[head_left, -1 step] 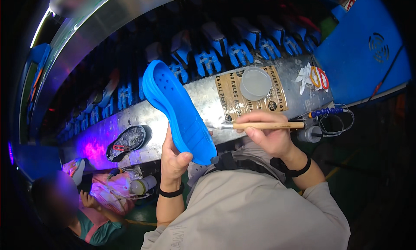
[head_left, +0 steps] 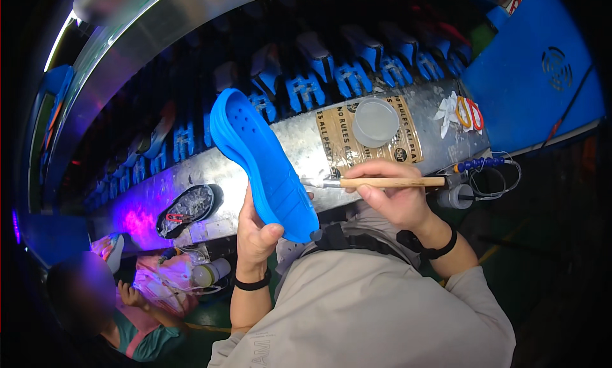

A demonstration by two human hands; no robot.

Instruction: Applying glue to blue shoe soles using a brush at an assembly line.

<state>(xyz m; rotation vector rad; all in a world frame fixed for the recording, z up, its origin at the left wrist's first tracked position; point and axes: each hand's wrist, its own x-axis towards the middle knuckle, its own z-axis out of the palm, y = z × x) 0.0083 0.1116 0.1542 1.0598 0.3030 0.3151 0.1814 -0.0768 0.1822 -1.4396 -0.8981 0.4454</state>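
At centre frame, over the metal bench [head_left: 210, 177]: left hand [head_left: 258, 231] is clenched around the heel end of a blue shoe sole [head_left: 261, 161], thumb across the lower edge, fingers wrapped behind. Sole is held up off the bench, long axis running from lower right at the grip to upper left at the toe, face tilted toward the camera.

Right hand [head_left: 392, 193] is closed on a wooden-handled brush [head_left: 382, 182], pinched mid-handle. Brush lies near horizontal, handle pointing right, metal ferrule and bristle end pointing left. Tip sits at the sole's right edge, close to the heel; touching or just short, can't tell from this view. So the sole lies directly left of the brush hand, and the brush axis crosses the sole's axis at an angle.

Materials:
- sole: matte moulded foam or rubber, smooth, small holes near the toe, shallow ribs near the heel
- brush: pale bare wood, narrow shiny ferrule
- bench: scuffed sheet metal, purple light cast on its left part

Around them: round grey lid [head_left: 376, 122] on a taped brown label; black shallow dish [head_left: 186, 209] left of the sole; row of blue holders [head_left: 331, 81] behind the bench; small grey container [head_left: 456, 196] just right of the brush end. Another person [head_left: 121, 304] sits lower left, well apart.
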